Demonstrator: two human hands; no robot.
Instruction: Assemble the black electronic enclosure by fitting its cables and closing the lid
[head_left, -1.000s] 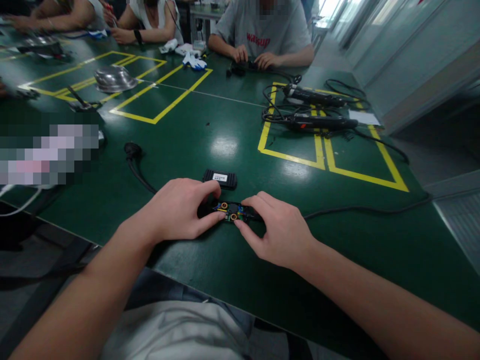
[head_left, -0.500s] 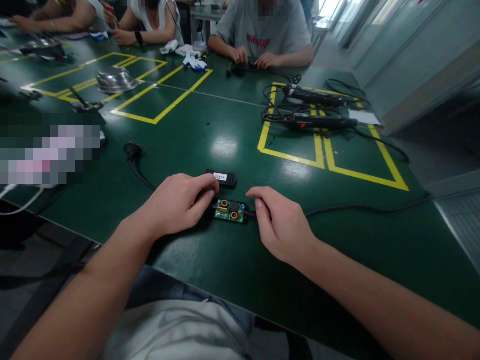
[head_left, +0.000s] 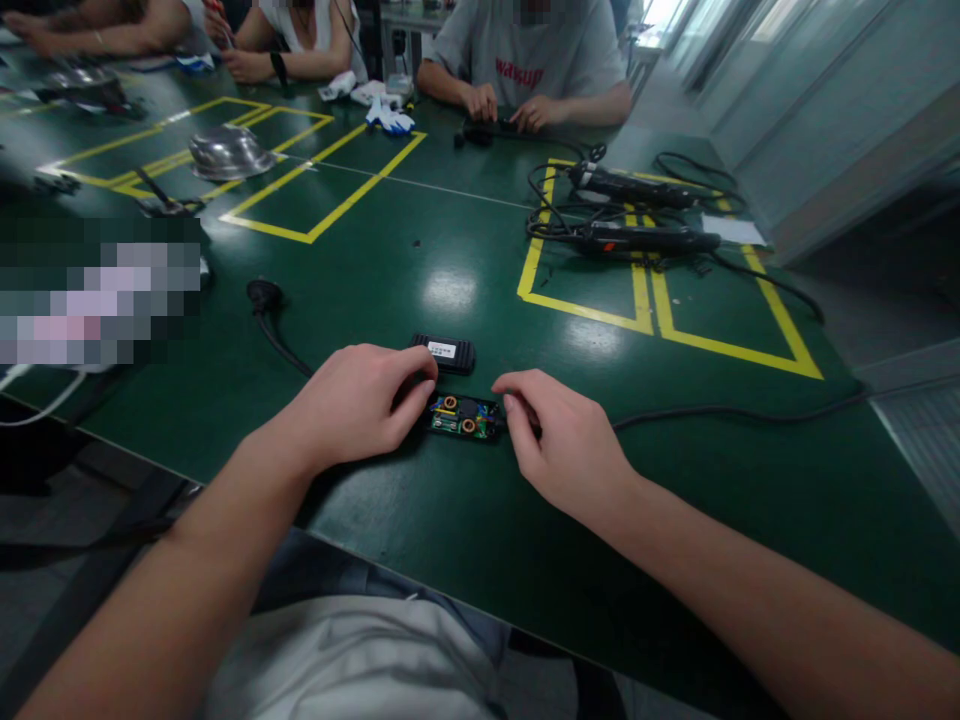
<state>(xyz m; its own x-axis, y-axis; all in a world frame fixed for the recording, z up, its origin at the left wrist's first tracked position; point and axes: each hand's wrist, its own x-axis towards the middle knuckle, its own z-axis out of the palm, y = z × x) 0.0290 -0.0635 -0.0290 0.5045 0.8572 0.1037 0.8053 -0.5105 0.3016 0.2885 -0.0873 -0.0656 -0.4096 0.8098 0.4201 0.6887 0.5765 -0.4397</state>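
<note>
A small black housing (head_left: 489,432) lies uncovered on the green table, with a green circuit board (head_left: 448,418) and copper coils in it. My left hand (head_left: 367,395) is curled at the housing's left end, closed about where the black cord (head_left: 281,345) from a plug (head_left: 264,295) reaches it. At the opposite end, my right hand (head_left: 566,430) bends its fingers around the other black cord (head_left: 690,412), index finger raised over the thumb. The fingers' undersides are hidden. The ribbed black cover (head_left: 459,354) with a white label rests just behind the housing.
Two black corded electric screwdrivers (head_left: 649,240) lie at the right within yellow tape. A metal bowl (head_left: 229,152) and blue-white gloves (head_left: 390,115) are farther back. A blurred pinkish object (head_left: 97,300) is at the left. Across the table, a person in a grey shirt (head_left: 555,60) handles a black item.
The housing has shifted slightly, and more of its black right end shows. Both hands have moved only a little; the right thumb sits slightly farther left.
</note>
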